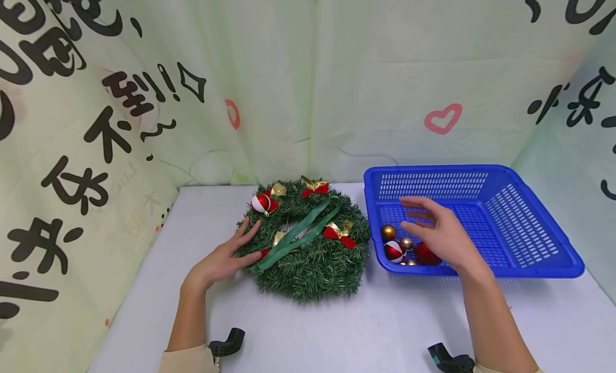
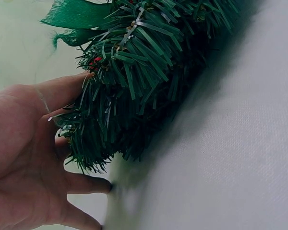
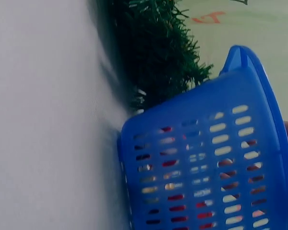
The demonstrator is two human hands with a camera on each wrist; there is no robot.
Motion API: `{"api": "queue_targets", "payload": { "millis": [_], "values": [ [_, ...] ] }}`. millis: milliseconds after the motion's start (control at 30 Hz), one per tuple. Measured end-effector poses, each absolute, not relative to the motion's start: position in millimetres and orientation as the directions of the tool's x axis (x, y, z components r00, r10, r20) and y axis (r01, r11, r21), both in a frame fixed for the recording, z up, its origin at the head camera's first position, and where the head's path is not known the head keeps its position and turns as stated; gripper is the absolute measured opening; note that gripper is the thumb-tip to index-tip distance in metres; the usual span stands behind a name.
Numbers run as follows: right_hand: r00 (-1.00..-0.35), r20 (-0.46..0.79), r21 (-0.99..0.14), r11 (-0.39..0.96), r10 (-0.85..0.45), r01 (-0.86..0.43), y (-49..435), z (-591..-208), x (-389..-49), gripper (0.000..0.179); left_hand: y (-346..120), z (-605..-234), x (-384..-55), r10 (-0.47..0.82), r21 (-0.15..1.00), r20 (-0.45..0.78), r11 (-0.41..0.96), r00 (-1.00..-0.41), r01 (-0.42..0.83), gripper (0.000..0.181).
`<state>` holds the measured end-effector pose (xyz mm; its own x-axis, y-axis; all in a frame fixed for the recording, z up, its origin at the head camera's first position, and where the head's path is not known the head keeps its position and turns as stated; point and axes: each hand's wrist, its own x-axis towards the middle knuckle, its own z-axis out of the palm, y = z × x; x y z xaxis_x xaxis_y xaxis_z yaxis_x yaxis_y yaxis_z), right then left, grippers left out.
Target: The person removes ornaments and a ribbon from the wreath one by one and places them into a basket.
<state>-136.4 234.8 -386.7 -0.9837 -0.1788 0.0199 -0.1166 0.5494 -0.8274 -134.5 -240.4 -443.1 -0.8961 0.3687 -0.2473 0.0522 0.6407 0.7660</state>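
Observation:
A green wreath with a green ribbon, red and gold bows and a red-and-white ball lies on the table. My left hand touches its left edge, fingers spread. In the left wrist view the thumb meets the needles, and the lower fingers stretch out beneath. Over the left part of a blue basket hovers my right hand, its fingers loosely bent with nothing visible in them. Below it lie a gold ball, a red-and-white ball and a red ornament.
The basket's perforated side stands close beside the wreath on the white table. Printed cloth hangs behind and along both sides. Black wrist devices are by each forearm, one near the left sleeve.

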Motion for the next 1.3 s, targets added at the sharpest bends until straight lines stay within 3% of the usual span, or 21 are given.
{"api": "queue_targets", "payload": {
  "millis": [433, 1300],
  "values": [
    [-0.982, 0.116, -0.915, 0.369, -0.150, -0.164, 192, -364, -145, 0.050, -242, -445, -134, 0.368, 0.765, -0.241, 0.642, -0.898, 0.058, 0.080],
    [-0.955, 0.090, -0.974, 0.176, -0.282, -0.143, 117, -347, -162, 0.045, -241, -445, -136, 0.372, 0.763, -0.243, 0.644, -0.896, 0.060, 0.079]
  ]
}}
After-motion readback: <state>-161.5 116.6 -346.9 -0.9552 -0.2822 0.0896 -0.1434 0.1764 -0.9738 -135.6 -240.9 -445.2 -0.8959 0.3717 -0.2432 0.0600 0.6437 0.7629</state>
